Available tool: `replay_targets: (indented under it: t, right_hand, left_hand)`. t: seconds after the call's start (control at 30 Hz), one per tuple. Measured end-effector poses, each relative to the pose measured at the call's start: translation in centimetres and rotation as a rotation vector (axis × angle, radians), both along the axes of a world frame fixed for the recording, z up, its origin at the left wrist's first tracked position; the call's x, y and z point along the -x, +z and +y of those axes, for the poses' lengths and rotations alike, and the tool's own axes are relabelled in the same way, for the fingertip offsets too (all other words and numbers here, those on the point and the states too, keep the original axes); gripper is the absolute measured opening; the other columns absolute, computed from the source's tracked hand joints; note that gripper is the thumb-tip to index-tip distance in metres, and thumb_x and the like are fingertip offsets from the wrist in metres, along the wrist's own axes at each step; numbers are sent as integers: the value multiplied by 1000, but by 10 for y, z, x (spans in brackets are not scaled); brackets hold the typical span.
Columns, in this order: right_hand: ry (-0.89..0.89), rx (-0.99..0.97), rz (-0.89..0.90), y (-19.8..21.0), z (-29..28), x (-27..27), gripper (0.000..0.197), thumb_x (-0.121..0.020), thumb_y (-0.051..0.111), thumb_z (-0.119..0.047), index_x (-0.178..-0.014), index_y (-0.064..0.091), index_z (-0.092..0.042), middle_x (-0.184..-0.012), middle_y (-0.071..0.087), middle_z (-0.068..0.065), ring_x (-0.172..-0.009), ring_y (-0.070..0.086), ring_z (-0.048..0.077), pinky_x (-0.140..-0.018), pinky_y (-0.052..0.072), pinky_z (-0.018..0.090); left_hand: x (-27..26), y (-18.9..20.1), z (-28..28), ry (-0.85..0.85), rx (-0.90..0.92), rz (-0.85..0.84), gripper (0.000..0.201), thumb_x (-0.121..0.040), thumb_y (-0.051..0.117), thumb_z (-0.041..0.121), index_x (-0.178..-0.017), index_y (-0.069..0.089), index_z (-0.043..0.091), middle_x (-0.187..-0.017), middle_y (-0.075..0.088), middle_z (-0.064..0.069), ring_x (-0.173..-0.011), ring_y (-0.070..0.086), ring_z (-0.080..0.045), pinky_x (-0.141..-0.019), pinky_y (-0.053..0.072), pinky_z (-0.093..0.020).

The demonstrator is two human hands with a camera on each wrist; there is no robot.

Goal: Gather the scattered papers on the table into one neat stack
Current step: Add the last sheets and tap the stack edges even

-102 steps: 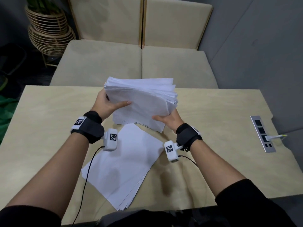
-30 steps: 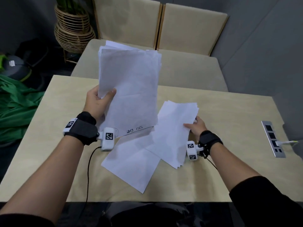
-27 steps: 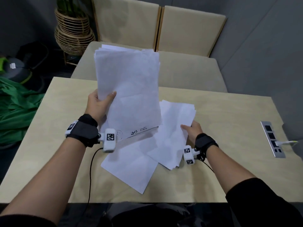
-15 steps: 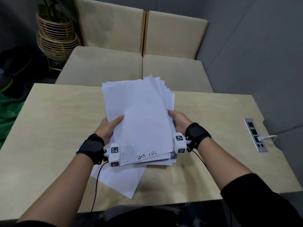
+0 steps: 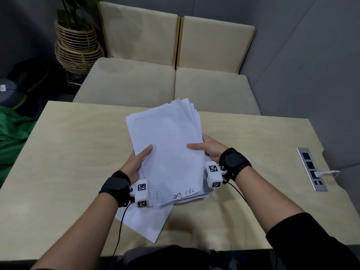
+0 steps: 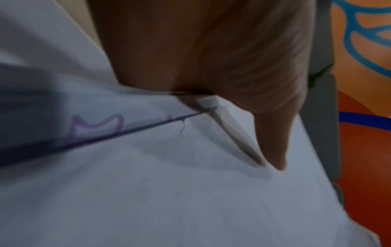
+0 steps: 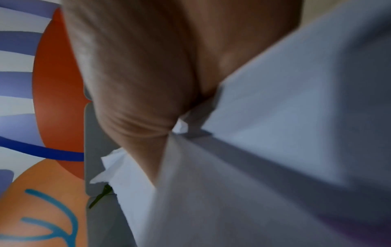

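Well to the left of both hands, a green cloth (image 5: 13, 131) is seen on the floor beside the table (image 5: 78, 152), and a wicker plant stand (image 5: 78, 47) is set further back. Nearer in, the left hand (image 5: 137, 162) is closed on the left edge of a stack of papers (image 5: 167, 152): its thumb is laid on the top sheet and its fingers are hidden beneath. In the left wrist view the thumb (image 6: 273, 142) is pressed onto the white sheet (image 6: 169, 192), though that picture is blurred. The stack is held between the two hands above the table, tilted up toward the person, with its far edges fanned unevenly and handwriting visible near its lower edge. Below the left hand, a further loose batch of sheets (image 5: 148, 221) is left lying flat on the table, partly covered by the held stack. On the other side, the right hand (image 5: 211, 151) is clamped on the stack's right edge, thumb on top and fingers underneath; the same grip is shown, blurred, in the right wrist view, where the hand (image 7: 148, 83) meets the papers (image 7: 264, 150). Well to the right of the right hand, a metal socket strip (image 5: 311, 169) is set into the table with a cable plugged in. Beyond the hands, a beige cushioned bench (image 5: 175, 84) is seen.
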State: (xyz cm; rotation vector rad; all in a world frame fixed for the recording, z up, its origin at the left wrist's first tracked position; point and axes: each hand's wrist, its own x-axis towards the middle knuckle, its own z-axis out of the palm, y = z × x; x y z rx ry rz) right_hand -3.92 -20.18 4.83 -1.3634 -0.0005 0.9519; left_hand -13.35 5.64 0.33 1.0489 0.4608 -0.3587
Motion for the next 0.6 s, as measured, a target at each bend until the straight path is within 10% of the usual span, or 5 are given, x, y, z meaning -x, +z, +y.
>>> replay_targets:
  t: [0.2, 0.3, 0.47, 0.6]
  right_hand:
    - [97, -118, 45, 8, 18, 2, 47, -97, 56, -3, -142, 46, -5, -134, 60, 16, -116, 63, 33, -96, 53, 44]
    - [81, -95, -1, 11, 19, -6, 47, -95, 59, -5, -141, 47, -5, -134, 61, 14, -119, 62, 33, -98, 52, 44]
    - [-67, -7, -62, -3, 20, -19, 45, -94, 64, -6, -137, 52, -6, -133, 63, 11, -119, 63, 30, -94, 56, 38]
    - [-167, 100, -142, -33, 26, -14, 45, -93, 68, -29, -132, 56, -11, -127, 67, 6, -114, 66, 25, -102, 51, 46]
  left_hand:
    - [8, 1, -2, -26, 192, 139, 74, -72, 83, 47, -135, 61, 15, -134, 64, -12, -123, 62, -29, -106, 46, -46]
    - [7, 7, 1, 27, 216, 138, 44, -88, 70, 33, -127, 68, 13, -124, 70, -14, -114, 67, -30, -94, 56, -46]
    - [-15, 16, 23, 53, -140, -105, 68, -68, 87, 30, -129, 63, 12, -124, 70, -7, -116, 67, -29, -87, 59, -36]
    - [-26, 30, 26, 132, -346, -198, 47, -81, 79, 14, -125, 64, 11, -116, 74, -4, -102, 73, -20, -86, 59, -38]
